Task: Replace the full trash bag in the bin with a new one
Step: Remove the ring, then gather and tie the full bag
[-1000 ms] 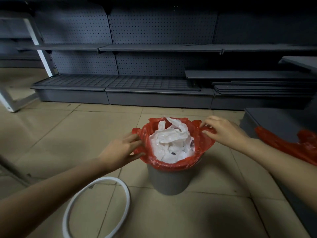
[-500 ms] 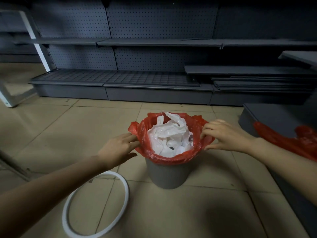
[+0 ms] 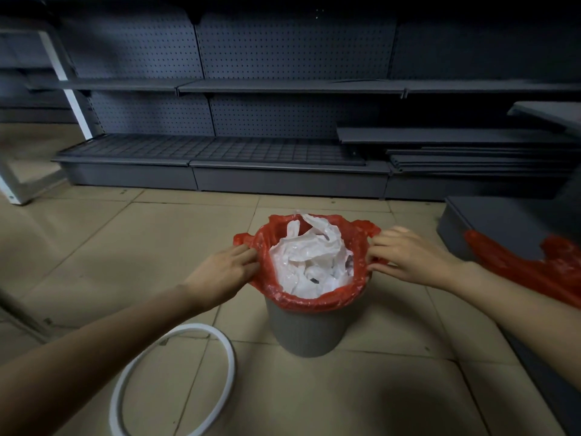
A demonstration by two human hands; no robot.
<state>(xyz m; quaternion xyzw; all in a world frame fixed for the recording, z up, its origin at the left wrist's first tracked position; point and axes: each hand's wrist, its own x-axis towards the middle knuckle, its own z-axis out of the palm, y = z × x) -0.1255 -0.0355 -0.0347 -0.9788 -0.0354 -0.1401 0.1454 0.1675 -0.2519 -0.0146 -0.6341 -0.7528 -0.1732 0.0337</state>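
Grey bin stands upright on the tiled floor, middle of my view. Red trash bag lines it, edge folded out over the rim, two handle flaps sticking up at left and right. Bag is full of crumpled white plastic and paper, heaped to about rim level.

My left hand is at the left side of the rim, fingers fairly straight and close together, tips touching the red plastic just under the left flap. I cannot tell whether the thumb is pinching the film or only lying against it. My right hand is at the right side of the rim, fingers curled, tips pinching the bag edge by the right flap; slightly blurred. Both forearms reach in from the bottom corners.

White ring lies flat on the floor to the near left of the bin, apart from it, partly hidden under my left forearm. Second red bag lies crumpled on a low grey platform at the right, well apart from the bin. Grey pegboard shelving runs along the back, with loose shelf boards stacked at its right end. White frame at far left.
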